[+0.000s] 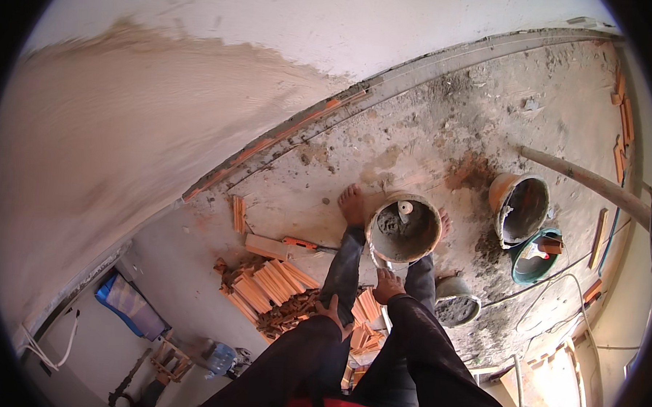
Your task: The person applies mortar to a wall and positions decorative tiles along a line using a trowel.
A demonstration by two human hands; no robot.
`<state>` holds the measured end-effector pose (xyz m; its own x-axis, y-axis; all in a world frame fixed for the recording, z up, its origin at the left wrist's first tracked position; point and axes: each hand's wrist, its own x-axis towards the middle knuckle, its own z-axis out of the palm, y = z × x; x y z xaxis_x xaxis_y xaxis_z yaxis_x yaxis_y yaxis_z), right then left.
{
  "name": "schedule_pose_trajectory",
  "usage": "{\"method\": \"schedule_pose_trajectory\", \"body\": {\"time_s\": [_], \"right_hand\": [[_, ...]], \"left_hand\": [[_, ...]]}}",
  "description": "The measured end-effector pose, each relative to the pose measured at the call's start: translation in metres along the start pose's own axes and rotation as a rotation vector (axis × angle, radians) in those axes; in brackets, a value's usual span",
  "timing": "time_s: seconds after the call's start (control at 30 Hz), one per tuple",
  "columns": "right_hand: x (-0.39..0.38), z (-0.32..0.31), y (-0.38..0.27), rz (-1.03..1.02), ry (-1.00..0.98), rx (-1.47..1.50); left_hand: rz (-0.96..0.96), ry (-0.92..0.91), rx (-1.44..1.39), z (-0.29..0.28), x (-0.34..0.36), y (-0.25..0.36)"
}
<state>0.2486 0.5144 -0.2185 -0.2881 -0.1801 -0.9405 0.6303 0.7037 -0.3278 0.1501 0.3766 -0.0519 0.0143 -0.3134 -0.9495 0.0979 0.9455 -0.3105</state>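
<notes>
A round bucket (405,229) of grey mortar, with a white tool handle (405,207) standing in it, is between my bare feet on the concrete floor. My right hand (388,285) is closed at the bucket's near rim, apparently on its thin wire handle. With its fingers apart, my left hand (332,309) rests flat on my left leg just above the knee and holds nothing. Both arms are in dark sleeves.
Right of me are an orange bucket (518,208), a green tub (534,260) and a small grey pail of mortar (456,304). Orange bricks (278,289) are piled at my left. A pole (589,182) leans at the right. The wall (88,157) has a fresh tan coat.
</notes>
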Motion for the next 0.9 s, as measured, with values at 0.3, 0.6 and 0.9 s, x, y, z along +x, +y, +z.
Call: {"method": "schedule_pose_trajectory", "body": {"time_s": [0.3,0.6,0.9], "right_hand": [[0.003,0.010,-0.003,-0.143,0.229,-0.088],[0.010,-0.013,-0.007,-0.027,0.225,0.012],[-0.027,-0.138,0.021,-0.094,0.542,0.234]], "left_hand": [[-0.039,0.003,0.099,0.003,0.010,0.012],[-0.043,0.001,0.147,-0.006,0.011,0.014],[-0.071,-0.010,0.218,-0.034,0.001,0.016]]}}
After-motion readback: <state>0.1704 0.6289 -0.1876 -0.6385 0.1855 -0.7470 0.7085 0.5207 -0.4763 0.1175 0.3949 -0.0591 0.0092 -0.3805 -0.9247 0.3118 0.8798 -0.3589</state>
